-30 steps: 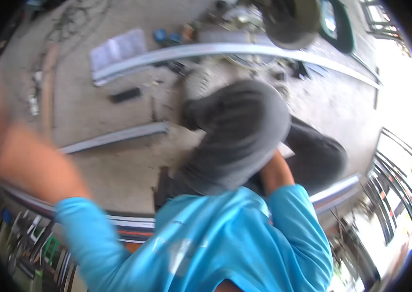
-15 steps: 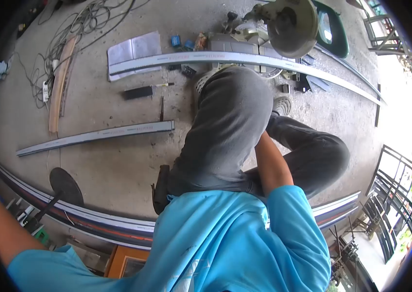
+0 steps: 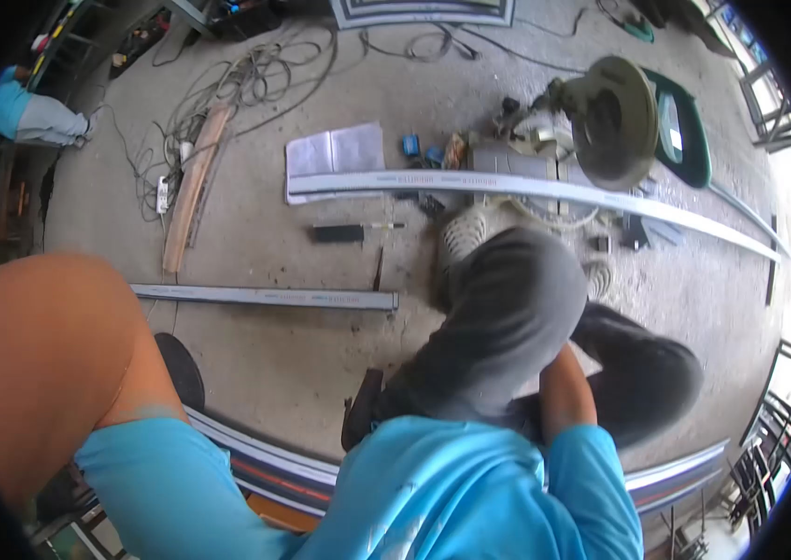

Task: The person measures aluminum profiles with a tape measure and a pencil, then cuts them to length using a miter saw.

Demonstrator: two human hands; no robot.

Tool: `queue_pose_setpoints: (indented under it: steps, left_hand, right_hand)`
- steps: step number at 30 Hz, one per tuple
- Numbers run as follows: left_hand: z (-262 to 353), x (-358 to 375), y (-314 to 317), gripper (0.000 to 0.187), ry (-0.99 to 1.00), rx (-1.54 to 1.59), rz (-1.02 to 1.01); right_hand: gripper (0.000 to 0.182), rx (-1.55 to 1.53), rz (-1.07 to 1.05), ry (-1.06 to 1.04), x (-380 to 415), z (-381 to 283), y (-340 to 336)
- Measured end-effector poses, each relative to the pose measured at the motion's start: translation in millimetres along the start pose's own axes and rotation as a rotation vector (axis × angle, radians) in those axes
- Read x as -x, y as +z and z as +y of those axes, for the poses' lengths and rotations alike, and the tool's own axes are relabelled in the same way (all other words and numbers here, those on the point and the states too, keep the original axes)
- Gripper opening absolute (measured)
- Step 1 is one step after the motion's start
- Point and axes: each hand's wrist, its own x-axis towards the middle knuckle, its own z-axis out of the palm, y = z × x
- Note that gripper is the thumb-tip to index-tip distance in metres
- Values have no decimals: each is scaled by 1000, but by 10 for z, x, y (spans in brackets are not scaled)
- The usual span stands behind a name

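Neither of my hands shows. My left arm (image 3: 50, 364) is bent and raised close to the camera, its hand outside the picture. My right forearm (image 3: 567, 392) reaches down between my grey-trousered legs (image 3: 498, 327), which hide the hand. In front of my knees a long white-faced profile (image 3: 545, 189) lies across the base of a cut-off saw (image 3: 615, 121), its left end over a sheet of paper (image 3: 335, 149). A shorter profile (image 3: 274, 297) lies on the floor to the left, near a dark block (image 3: 338, 233) and a thin pen-like tool (image 3: 384, 225).
Tangled cables (image 3: 265, 75) and wooden strips (image 3: 197, 187) lie at the upper left, beside a power strip (image 3: 162, 194). Another person (image 3: 36, 117) is at the far left edge. More long profiles (image 3: 265, 457) lie behind me. Metal racks (image 3: 778, 392) stand on the right.
My left arm has swung up from the left edge and now fills the lower left. The view has shifted, so the floor items appear lower and further right. The right arm stays between the legs.
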Motion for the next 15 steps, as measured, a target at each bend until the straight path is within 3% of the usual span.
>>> queue_pose_setpoints:
  steps: [15]
  left_hand:
    - [-178,-166,-11,16,-70,5,-87]
  right_hand:
    - [55,-98,1,-6,-10,-110,59]
